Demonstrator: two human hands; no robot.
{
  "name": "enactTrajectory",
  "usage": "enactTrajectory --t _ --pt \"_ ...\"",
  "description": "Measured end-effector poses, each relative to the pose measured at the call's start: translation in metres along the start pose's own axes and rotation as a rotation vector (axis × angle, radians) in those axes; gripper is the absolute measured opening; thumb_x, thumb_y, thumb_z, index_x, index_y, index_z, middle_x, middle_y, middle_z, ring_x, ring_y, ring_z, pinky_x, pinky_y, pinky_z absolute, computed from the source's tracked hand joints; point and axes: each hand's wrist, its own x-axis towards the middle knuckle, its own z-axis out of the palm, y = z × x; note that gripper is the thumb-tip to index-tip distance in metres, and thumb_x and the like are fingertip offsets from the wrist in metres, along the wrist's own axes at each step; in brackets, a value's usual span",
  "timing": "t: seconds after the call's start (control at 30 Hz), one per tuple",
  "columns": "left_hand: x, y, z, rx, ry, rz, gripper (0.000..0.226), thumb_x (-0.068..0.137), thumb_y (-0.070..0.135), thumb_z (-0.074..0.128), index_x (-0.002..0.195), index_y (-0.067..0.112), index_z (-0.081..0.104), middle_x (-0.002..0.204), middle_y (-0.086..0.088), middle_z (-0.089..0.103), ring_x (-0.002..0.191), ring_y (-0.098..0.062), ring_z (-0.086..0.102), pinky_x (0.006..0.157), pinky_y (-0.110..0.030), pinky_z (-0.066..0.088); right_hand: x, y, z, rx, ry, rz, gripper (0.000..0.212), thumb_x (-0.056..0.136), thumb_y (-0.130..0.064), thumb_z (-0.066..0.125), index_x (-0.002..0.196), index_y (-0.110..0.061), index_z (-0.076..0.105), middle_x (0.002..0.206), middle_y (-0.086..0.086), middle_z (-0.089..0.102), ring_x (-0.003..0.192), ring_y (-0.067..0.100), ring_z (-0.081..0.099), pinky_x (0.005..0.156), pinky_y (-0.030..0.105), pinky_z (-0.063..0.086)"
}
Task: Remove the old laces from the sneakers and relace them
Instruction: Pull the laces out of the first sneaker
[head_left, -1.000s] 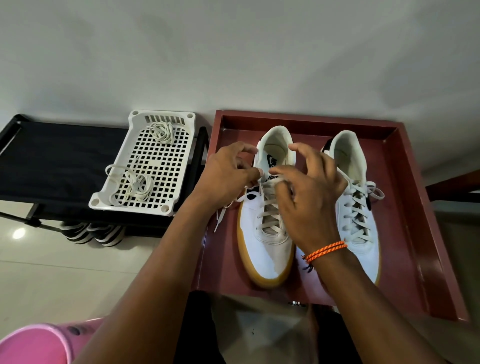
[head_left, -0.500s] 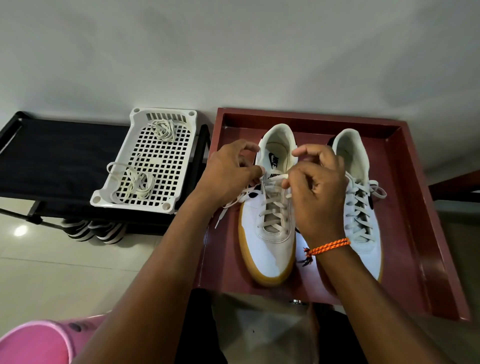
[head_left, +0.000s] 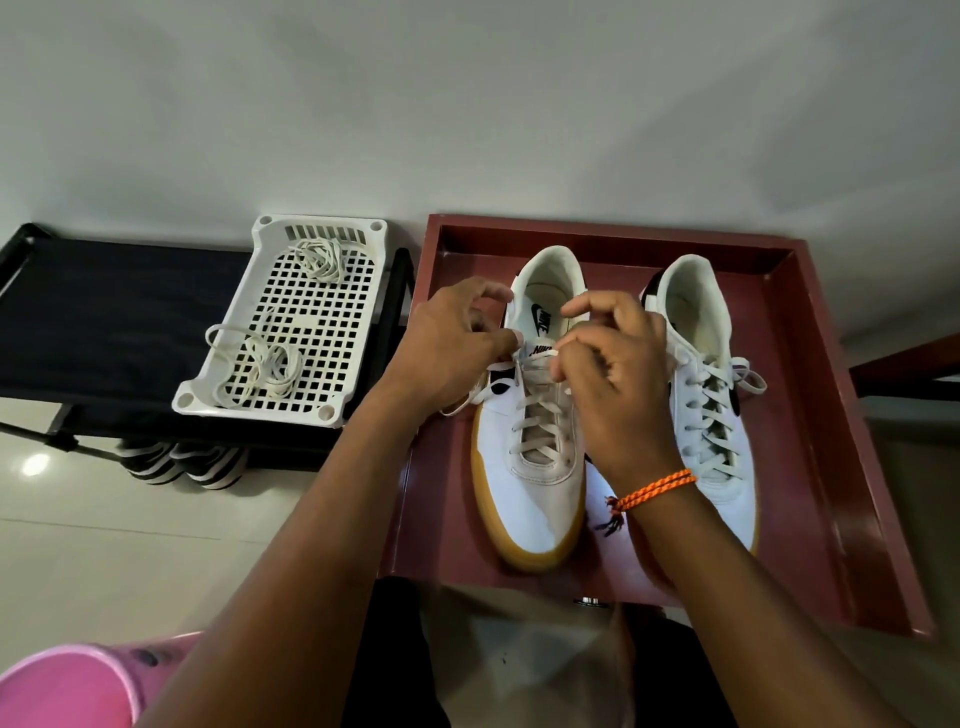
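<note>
Both white gum-soled sneakers sit in the maroon wooden tray (head_left: 852, 415). The right sneaker (head_left: 719, 410) is laced and tied. On the left sneaker (head_left: 540, 483), laced to the top eyelets, the left hand (head_left: 452, 353) and right hand (head_left: 618, 384) each pinch a lace end; tying remains. Old cream laces (head_left: 260, 364) lie in the white perforated basket (head_left: 332, 332).

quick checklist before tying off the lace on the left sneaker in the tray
1. Left sneaker sits flat in the red tray: ok.
2. Lace crossed through the lower eyelets: ok.
3. Left hand pinches one lace end: ok.
4. Right hand pinches the other end: ok.
5. Both ends of equal length: cannot tell.
6. Right sneaker laced and tied: ok.
</note>
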Motion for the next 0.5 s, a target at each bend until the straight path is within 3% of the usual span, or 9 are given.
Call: enactTrajectory --t 0.1,0.17,0.23,0.4,0.5 --pt "0.000 -0.001 -0.001 0.011 0.001 0.001 0.038 0.093 0.018 0.080 0.128 0.025 0.067 0.081 0.001 0.079 0.077 -0.015 0.077 0.077 -0.035 0.062 0.000 -0.004 -0.004 -0.148 0.032 -0.040 0.030 0.091 -0.031 0.049 0.076 -0.024 0.074 0.123 -0.014 0.062 0.117 0.017 0.049 0.100 0.054 0.038" --pt "0.000 -0.001 -0.001 0.013 0.002 0.000 0.037 0.093 0.018 0.080 0.127 0.025 0.067 0.080 0.001 0.079 0.076 -0.017 0.077 0.076 -0.034 0.062 -0.004 -0.003 -0.002 -0.306 -0.053 -0.087 0.027 0.098 -0.031 0.048 0.099 -0.032 0.075 0.141 -0.012 0.054 0.131 0.019 0.042 0.102 0.047 0.031" --pt "0.000 0.000 -0.001 0.010 -0.002 0.000 0.037 0.093 0.018 0.080 0.127 0.025 0.067 0.079 0.001 0.078 0.075 -0.015 0.077 0.075 -0.033 0.061 -0.009 0.002 0.004 -0.404 -0.147 -0.114 0.022 0.104 -0.033 0.048 0.109 -0.034 0.070 0.154 -0.009 0.045 0.139 0.021 0.037 0.101 0.046 0.027" --pt "-0.002 0.002 -0.001 -0.014 -0.012 -0.008 0.037 0.094 0.013 0.078 0.128 0.021 0.067 0.078 -0.001 0.079 0.067 -0.007 0.075 0.068 -0.023 0.056 -0.009 0.007 0.011 -0.301 -0.184 -0.019 0.020 0.098 -0.033 0.051 0.089 -0.030 0.068 0.150 -0.013 0.049 0.136 0.017 0.035 0.104 0.052 0.030" --pt "-0.002 0.003 -0.002 -0.014 -0.012 -0.011 0.037 0.094 0.013 0.078 0.128 0.022 0.066 0.080 -0.003 0.079 0.076 -0.017 0.079 0.076 -0.035 0.064 -0.001 0.005 0.005 -0.067 -0.136 0.048 0.027 0.091 -0.035 0.049 0.074 -0.030 0.069 0.131 -0.021 0.059 0.124 0.011 0.042 0.104 0.056 0.037"
